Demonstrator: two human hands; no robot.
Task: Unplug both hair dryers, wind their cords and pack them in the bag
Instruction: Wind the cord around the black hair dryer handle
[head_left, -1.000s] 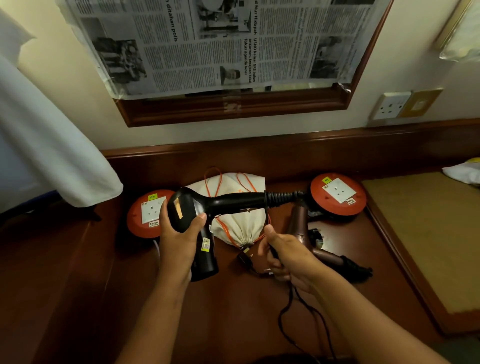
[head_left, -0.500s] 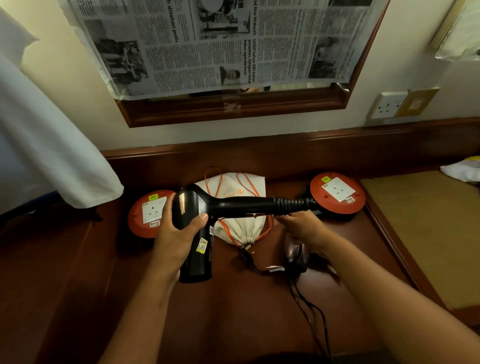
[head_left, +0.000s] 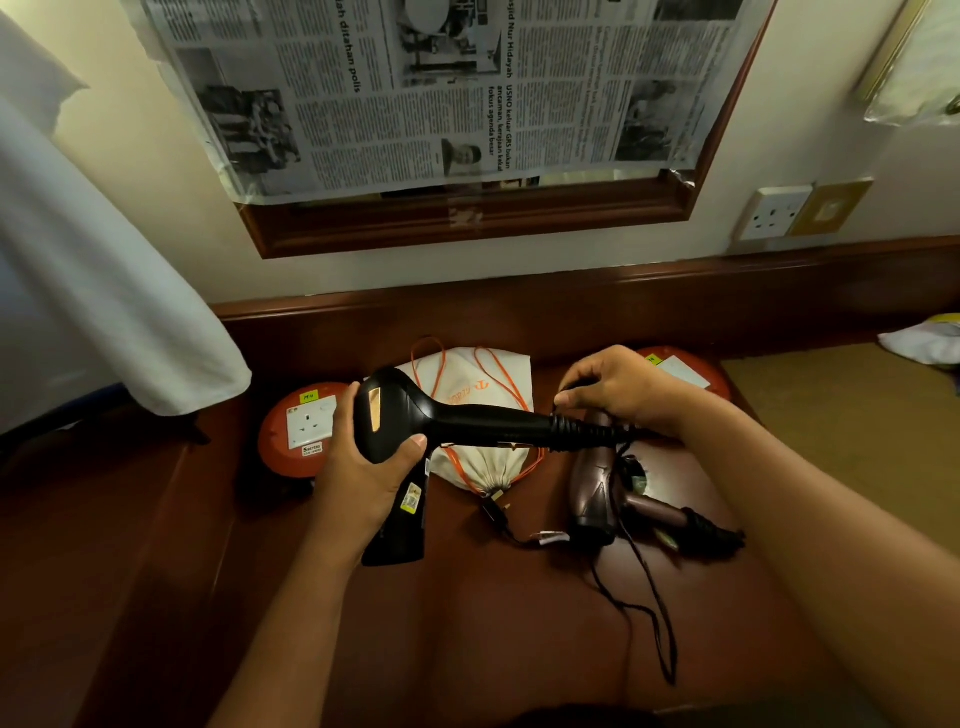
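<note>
Head view: left hand (head_left: 363, 478) grips black hair dryer (head_left: 415, 431) above desk (head_left: 493, 623); right hand (head_left: 613, 387) pinches its cord (head_left: 649, 587) at handle end. Bag (head_left: 483, 457) behind, drawn closed. Risk: slack loop snags pink dryer (head_left: 597, 493), drags it; loose winding unravels.

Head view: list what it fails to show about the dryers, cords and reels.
- Right reel: socket mostly hidden by the right hand.
- Black dryer: nozzle opening faces away; the left hand covers part of the body.
- Black cord: too thin and dark to trace to its plug.
- Bag: mouth hidden behind the dryer.
</note>
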